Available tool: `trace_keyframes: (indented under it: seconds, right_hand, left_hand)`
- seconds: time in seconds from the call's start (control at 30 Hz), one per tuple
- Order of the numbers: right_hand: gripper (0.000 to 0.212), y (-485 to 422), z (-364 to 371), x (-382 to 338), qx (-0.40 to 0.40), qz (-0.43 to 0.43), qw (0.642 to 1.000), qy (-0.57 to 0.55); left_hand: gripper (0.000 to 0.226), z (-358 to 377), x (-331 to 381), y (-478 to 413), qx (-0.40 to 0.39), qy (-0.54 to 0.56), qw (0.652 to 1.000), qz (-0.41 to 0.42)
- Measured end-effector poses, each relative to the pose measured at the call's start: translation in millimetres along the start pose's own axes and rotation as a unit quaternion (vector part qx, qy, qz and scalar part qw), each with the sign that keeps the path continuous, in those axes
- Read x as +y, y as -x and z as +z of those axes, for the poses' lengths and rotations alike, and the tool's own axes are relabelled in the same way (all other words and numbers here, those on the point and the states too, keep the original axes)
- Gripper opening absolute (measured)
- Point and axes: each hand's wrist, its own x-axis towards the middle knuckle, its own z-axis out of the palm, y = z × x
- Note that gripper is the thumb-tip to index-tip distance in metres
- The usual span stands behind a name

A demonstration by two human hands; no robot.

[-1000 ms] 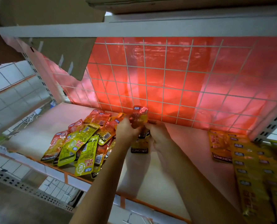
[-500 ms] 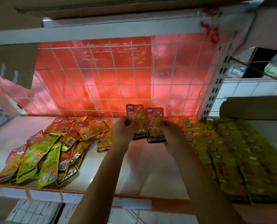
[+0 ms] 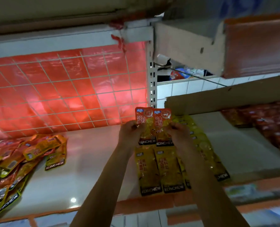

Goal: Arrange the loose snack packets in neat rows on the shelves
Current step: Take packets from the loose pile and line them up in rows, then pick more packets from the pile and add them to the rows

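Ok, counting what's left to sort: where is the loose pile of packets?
In the head view, the loose pile lies far left on the shelf, in front of the wire grid, left of the left hand.

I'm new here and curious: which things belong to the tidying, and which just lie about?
Job: left hand, right hand, two held packets, loose pile, neat yellow rows, shelf.
Lying about: cardboard strip, red plastic sheet.
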Motion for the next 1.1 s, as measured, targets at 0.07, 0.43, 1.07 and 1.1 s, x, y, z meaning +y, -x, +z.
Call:
trace_keyframes:
  seconds: [0.07,0.43,1.07,1.1]
  right_hand:
    - [0.015,-6.9,-31.3,-1.9,0.003,0.000,1.000,0.019]
    - [0.022,-47.3,-180.9,-12.1,0.036,-0.006,0.999,-0.013]
    - [0.032,-86.3,-332.4,4.4,0.194,-0.047,0.970,0.138]
    - [0.040,-85.4,-335.9,4.0,0.195,-0.048,0.970,0.137]
  left_hand:
    - [0.024,31.7,6.6,4.1,-0.011,-0.013,1.000,0.013]
    - [0.016,193.7,31.1,20.5,-0.020,-0.025,0.999,0.027]
    - [0.046,355.3,23.0,11.4,-0.069,-0.093,0.993,0.000]
    - [0.046,359.5,23.5,10.6,-0.081,-0.116,0.990,0.008]
